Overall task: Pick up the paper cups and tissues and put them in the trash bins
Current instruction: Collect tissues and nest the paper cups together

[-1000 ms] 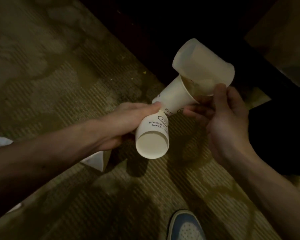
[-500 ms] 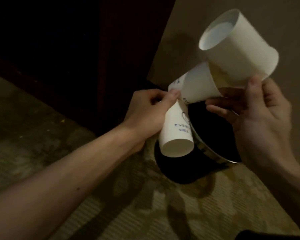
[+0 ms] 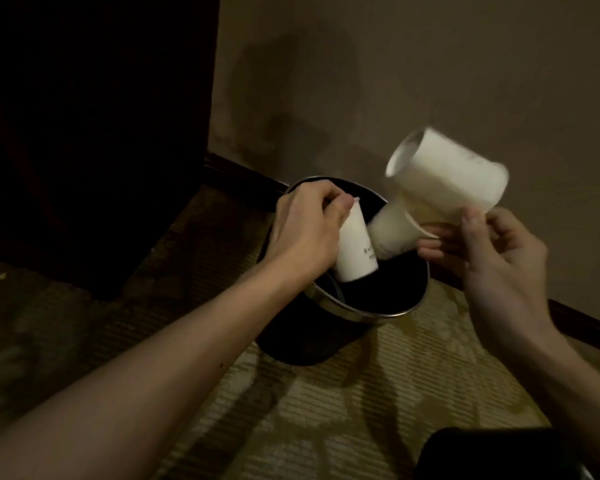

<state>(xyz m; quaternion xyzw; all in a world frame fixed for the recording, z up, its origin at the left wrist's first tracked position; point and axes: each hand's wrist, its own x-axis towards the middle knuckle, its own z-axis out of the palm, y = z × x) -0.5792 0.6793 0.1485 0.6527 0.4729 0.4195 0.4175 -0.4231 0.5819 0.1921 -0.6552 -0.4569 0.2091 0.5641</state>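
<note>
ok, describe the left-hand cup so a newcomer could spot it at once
Find the round black trash bin with a metal rim, on the carpet by the wall. Over its opening the left hand pinches one white paper cup by its narrow end, wider end down. It hangs alone and near upright; the other two cups lie tilted together in the right hand.
</note>
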